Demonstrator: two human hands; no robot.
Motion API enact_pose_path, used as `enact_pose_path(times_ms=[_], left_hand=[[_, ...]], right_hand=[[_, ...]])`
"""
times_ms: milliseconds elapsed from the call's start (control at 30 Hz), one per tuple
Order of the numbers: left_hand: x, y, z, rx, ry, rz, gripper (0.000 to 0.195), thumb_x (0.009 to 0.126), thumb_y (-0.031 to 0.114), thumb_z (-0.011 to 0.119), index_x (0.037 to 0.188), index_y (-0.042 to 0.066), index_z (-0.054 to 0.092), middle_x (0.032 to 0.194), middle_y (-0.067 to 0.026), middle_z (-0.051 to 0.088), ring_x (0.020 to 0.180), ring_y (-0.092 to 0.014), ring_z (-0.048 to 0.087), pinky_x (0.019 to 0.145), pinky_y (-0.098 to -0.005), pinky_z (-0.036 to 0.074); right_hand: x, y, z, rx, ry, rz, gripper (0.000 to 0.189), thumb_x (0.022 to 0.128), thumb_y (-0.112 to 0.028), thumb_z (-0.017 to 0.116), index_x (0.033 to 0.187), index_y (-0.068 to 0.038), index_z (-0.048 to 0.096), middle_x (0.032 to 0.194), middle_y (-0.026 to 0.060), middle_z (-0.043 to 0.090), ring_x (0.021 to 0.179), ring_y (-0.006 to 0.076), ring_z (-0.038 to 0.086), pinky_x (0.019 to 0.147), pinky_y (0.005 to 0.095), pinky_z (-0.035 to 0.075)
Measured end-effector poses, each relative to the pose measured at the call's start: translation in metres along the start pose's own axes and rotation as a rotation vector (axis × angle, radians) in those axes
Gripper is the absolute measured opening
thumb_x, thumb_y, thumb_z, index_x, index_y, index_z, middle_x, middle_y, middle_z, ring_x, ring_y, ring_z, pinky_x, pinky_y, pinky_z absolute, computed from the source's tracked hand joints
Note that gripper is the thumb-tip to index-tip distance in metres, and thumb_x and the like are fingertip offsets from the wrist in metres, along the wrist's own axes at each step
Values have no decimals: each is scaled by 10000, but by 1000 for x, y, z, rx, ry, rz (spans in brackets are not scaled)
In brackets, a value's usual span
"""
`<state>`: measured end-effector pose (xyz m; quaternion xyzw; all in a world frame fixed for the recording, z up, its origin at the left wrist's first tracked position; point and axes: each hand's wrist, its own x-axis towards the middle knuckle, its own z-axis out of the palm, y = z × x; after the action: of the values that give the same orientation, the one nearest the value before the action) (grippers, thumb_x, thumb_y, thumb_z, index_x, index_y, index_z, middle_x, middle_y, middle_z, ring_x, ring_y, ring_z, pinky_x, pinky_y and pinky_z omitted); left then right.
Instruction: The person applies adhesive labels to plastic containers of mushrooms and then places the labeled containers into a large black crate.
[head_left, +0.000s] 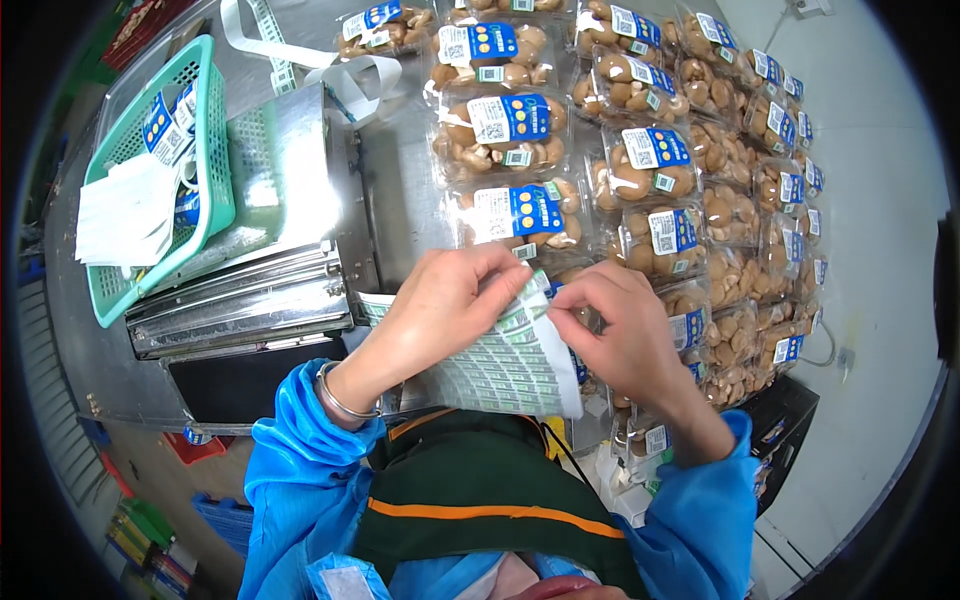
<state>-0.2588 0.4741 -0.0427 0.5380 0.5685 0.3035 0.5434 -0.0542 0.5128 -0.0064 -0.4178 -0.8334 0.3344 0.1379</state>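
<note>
My left hand (450, 300) grips the upper edge of a white sheet of small green-and-white stickers (495, 367) between thumb and fingers. The sheet hangs down in front of my apron, covered in rows of stickers. At its upper right edge, the thumb and forefinger of my right hand (626, 322) pinch together beside a sticker; whether a sticker has come loose between them is too small to tell. Just beyond the sheet lies a clear plastic pack of shiitake mushrooms (574, 199) with a blue-and-white label and a small green sticker.
Rows of similar mushroom packs (649, 161) cover the right of the metal table (397, 172). On the left, a stainless steel machine (300, 172) stands beside a turquoise plastic basket (217, 142) with papers and label rolls. A loose sticker strip (259, 45) curls behind.
</note>
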Motion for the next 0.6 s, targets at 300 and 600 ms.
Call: enact_pose_path(times_ms=[300,600], left_hand=[[-26,4,-17,71,93,43,222,889,199,638,916,-21,644,613,-67,569,545,-76,482,498,-254,400],[-25,3,-30,-22,49,-3,227,893,201,633,966,-14,651,658,-85,617,573,-94,545,525,-255,436]], right_hand=[[149,107,53,1689,557,888,144,849,-104,672,811,-74,537,666,-13,510,502,74,438,433,190,379],[153,120,52,842,433,743,253,827,-178,706,695,-76,516,507,-10,416,403,104,391,382,231,355]])
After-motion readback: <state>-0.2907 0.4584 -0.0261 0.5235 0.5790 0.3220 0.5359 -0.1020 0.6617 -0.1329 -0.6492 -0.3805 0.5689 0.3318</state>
